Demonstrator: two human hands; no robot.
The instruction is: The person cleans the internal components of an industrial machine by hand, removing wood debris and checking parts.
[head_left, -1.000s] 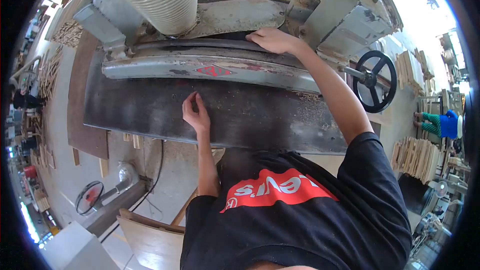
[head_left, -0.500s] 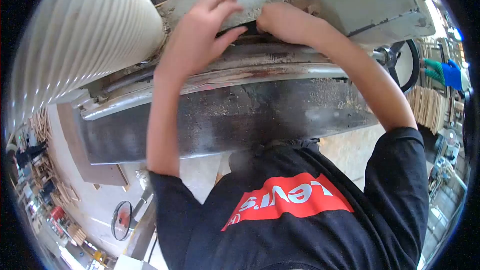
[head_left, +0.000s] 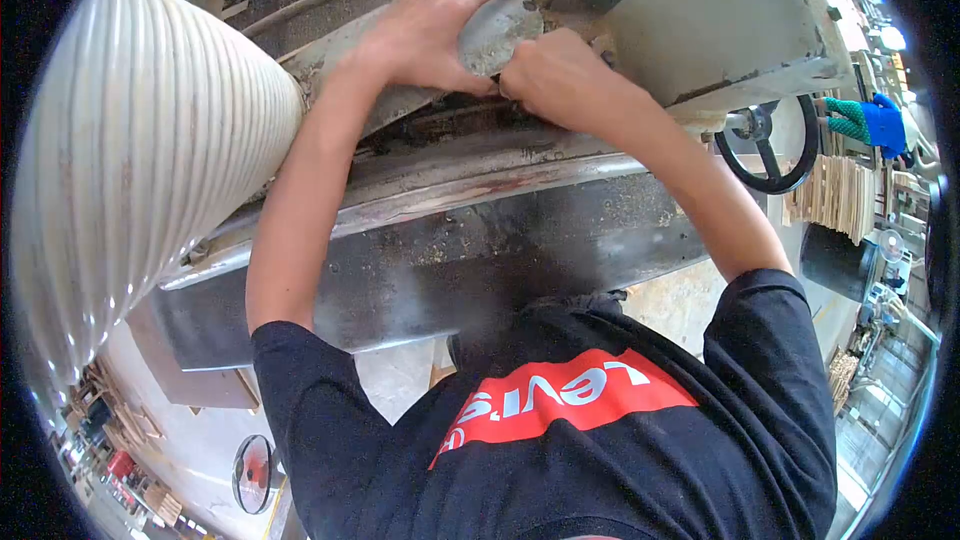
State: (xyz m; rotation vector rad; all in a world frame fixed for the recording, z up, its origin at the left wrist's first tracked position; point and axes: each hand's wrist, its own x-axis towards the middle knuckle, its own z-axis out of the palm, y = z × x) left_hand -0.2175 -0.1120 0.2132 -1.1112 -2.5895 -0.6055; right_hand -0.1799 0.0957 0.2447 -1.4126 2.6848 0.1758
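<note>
My left hand (head_left: 430, 30) lies over a worn light-grey machine cover (head_left: 498, 38), its fingers spread and curved over the far side. Its thumb points down toward the cover's near edge, close to my other hand. My right hand (head_left: 558, 78) is closed in a fist or pinch at that same edge; what its fingers grip, if anything, is hidden. Below both hands runs a dark, dusty slot (head_left: 430, 122) between the cover and a scuffed metal rail (head_left: 450, 198).
A wide ribbed white hose (head_left: 150, 160) stands at left. On the right are a grey housing (head_left: 720, 25) and a black handwheel (head_left: 768, 178). The dark metal table (head_left: 420, 275) lies before my body. Stacked wood (head_left: 835, 198) and a person in blue (head_left: 882, 126) are farther right.
My left hand has come down from a blurred, raised position onto the cover, its thumb now near the right hand. The black strip seen between the hands no longer shows. The view has shifted slightly.
</note>
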